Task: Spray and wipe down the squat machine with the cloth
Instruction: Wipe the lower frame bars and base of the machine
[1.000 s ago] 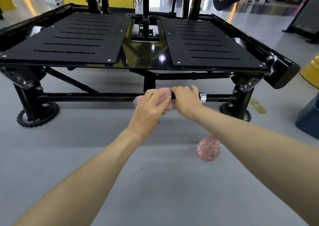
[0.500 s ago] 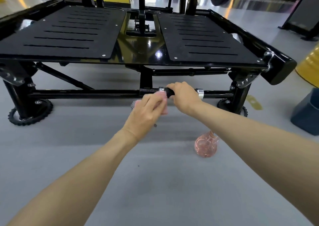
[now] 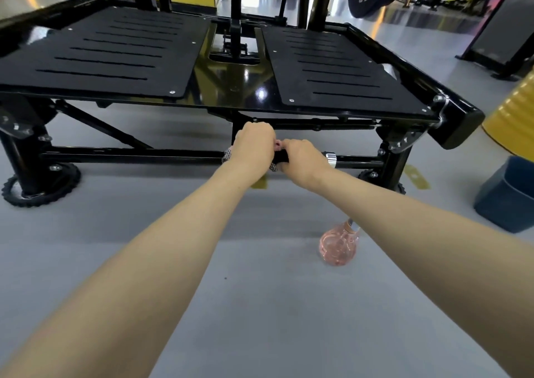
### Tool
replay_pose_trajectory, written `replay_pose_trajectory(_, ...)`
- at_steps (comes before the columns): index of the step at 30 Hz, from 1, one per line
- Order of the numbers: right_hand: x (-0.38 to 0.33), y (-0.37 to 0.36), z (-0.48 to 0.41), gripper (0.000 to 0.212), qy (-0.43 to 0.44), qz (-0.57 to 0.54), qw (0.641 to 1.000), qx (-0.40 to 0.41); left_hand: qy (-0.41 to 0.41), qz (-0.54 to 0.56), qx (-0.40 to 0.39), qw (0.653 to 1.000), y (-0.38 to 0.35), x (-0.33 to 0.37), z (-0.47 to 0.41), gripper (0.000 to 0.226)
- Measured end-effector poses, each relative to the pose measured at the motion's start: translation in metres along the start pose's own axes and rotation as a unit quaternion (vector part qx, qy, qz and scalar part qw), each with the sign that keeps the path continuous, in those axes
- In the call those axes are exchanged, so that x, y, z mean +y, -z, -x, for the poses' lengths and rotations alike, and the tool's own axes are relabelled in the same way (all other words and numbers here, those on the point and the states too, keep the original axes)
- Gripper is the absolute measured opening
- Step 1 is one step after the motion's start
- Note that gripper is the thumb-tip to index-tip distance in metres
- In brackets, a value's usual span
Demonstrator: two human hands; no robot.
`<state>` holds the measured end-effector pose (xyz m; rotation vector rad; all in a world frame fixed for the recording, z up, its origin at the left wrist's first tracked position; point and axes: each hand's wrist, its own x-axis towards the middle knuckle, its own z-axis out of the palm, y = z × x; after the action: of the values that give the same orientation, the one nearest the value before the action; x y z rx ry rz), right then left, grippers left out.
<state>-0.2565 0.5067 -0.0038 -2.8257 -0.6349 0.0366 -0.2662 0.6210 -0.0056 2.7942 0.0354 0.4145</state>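
Two grips on crossbar (image 3: 130, 155), left hand (image 3: 254, 146) lifted back up clutching cloth (image 3: 226, 155), right hand (image 3: 303, 161) round handle (image 3: 281, 156).

The left hand (image 3: 254, 146) wraps the cloth (image 3: 226, 156) around the low bar (image 3: 130, 156) of the squat machine (image 3: 231, 88); the right hand (image 3: 303, 161) clasps the bar just beside it; a pink spray bottle (image 3: 338, 246) stands on the floor (image 3: 260, 305) beneath the right forearm.

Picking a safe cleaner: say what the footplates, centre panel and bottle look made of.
Footplates: matte black, slotted, screwed down; likely rubber or textured plastic. Centre panel: glossy painted metal, mirroring lights. Bottle: see-through pink, probably plastic, possibly glass.
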Motion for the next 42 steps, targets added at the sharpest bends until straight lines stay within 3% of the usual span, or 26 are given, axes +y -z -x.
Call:
replay_pose_trajectory(4,-0.003,0.002,0.001,0.026,0.005,0.015,1.000,-0.010,-0.053,-0.013,0.001,0.998,0.006,-0.022,0.005,0.019)
replay_pose_trajectory(9,-0.004,0.001,0.002,0.030,0.002,0.041,0.999,0.008,-0.094,0.037,0.021,0.995,0.008,-0.045,0.016,0.041)
replay_pose_trajectory(15,-0.001,0.000,0.003,0.043,0.109,0.185,0.975,0.051,-0.247,0.049,0.003,0.968,0.007,-0.082,0.014,0.056)
replay_pose_trajectory(20,0.008,-0.004,-0.006,0.050,0.126,0.174,0.976,0.028,-0.179,0.076,-0.021,0.981,0.012,-0.087,-0.005,0.065)
replay_pose_trajectory(24,0.004,-0.013,-0.010,0.064,0.071,0.136,0.987,0.039,-0.190,0.087,-0.032,0.977,0.004,-0.097,-0.021,0.067)
replay_pose_trajectory(30,-0.005,-0.009,-0.009,0.061,0.056,0.164,0.985,0.001,-0.179,0.044,-0.049,0.982,-0.001,-0.105,-0.036,0.075)
replay_pose_trajectory(35,-0.025,-0.022,-0.007,0.062,0.067,0.206,0.975,0.046,-0.174,0.041,-0.064,0.982,0.007,-0.119,-0.043,0.083)
replay_pose_trajectory(42,-0.019,-0.027,-0.008,0.062,0.055,0.172,0.982,0.052,-0.167,0.118,-0.052,0.977,0.004,-0.114,-0.042,0.065)
